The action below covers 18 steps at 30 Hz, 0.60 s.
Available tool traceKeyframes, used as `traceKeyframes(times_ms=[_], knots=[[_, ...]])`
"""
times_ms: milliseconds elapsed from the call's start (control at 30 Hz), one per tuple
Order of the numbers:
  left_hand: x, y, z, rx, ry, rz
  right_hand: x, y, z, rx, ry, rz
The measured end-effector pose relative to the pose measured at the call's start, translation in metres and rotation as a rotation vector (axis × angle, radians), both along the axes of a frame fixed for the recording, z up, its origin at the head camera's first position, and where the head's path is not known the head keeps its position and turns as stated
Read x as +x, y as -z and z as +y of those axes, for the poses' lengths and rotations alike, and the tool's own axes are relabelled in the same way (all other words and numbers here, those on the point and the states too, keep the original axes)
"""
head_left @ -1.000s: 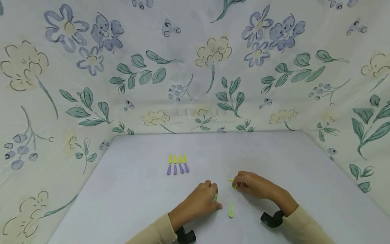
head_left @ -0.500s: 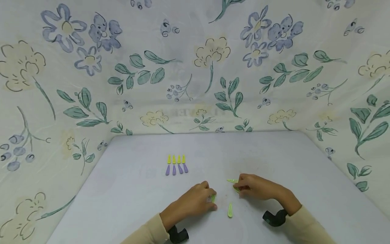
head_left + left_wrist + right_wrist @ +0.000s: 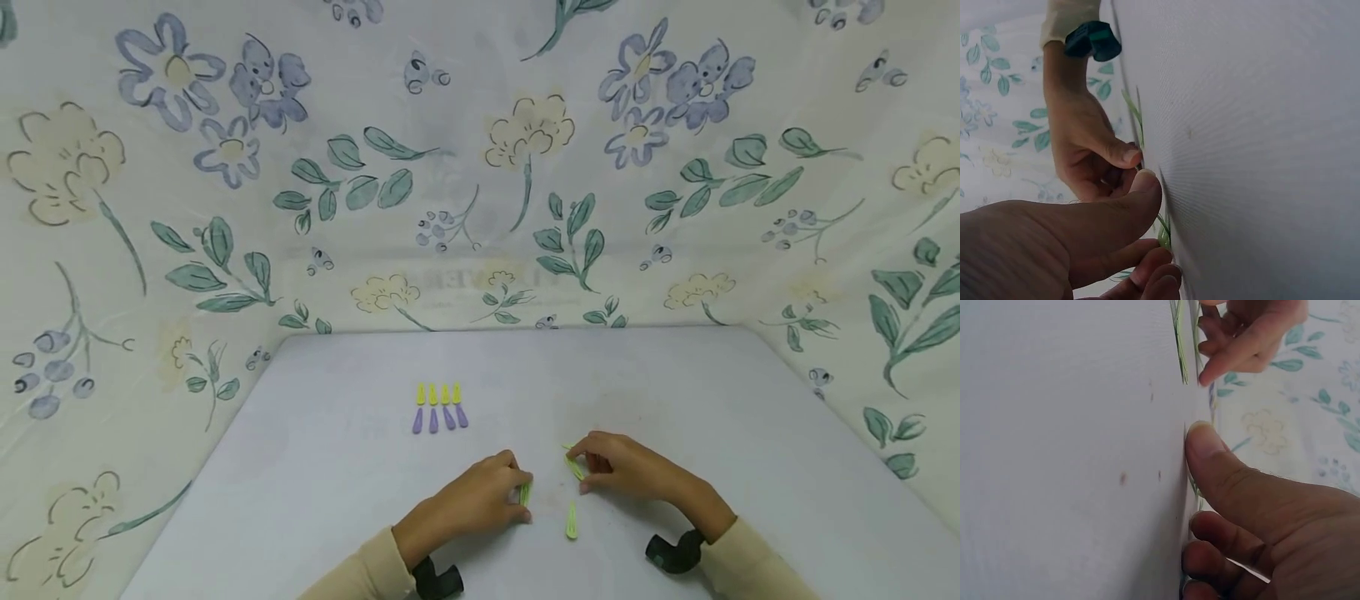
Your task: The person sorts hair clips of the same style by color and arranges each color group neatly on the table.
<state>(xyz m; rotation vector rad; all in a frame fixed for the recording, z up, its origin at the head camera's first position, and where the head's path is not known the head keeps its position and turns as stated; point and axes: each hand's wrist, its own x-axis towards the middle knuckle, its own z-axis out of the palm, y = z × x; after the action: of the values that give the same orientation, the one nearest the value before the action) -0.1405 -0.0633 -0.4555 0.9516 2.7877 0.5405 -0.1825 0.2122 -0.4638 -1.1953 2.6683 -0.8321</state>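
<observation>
Between thumb and forefinger my left hand [image 3: 468,496] pinches light green snap hair clips [image 3: 524,493] by their ends, close above the table; how many it holds is unclear. Facing it, my right hand [image 3: 630,468] holds a green hair clip [image 3: 575,467] lengthwise between its thumb and fingers at the table surface. The tip of another green clip [image 3: 567,447] shows just beyond the right fingertips. A single green clip [image 3: 572,523] lies flat on the near side, between the two hands. In the left wrist view, the left thumb [image 3: 1144,181] partly hides the clips.
Farther back and to the left lie a row of several yellow clips [image 3: 432,395] and a row of several purple clips [image 3: 433,421], end to end. They rest on a white table [image 3: 315,450]. Floral cloth [image 3: 465,192] surrounds its back and sides. Each wrist wears a black camera.
The left hand has drawn slightly left with its clips. Beside the right hand, whose thumb and fingers have spread along it, a green clip has come more into view. The yellow and purple rows are unchanged.
</observation>
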Motion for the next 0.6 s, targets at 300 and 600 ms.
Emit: traceKeyframes(times_ms=[300, 600], knots=[[-0.0002, -0.0005, -0.0009, 0.026, 0.012, -0.022, 0.0015, -0.0005, 0.0004, -0.001, 0.023, -0.027], [-0.0034, -0.0003, -0.0065, 0.046, 0.020, -0.072, -0.0006, 0.0027, -0.0003, -0.007, 0.029, -0.026]])
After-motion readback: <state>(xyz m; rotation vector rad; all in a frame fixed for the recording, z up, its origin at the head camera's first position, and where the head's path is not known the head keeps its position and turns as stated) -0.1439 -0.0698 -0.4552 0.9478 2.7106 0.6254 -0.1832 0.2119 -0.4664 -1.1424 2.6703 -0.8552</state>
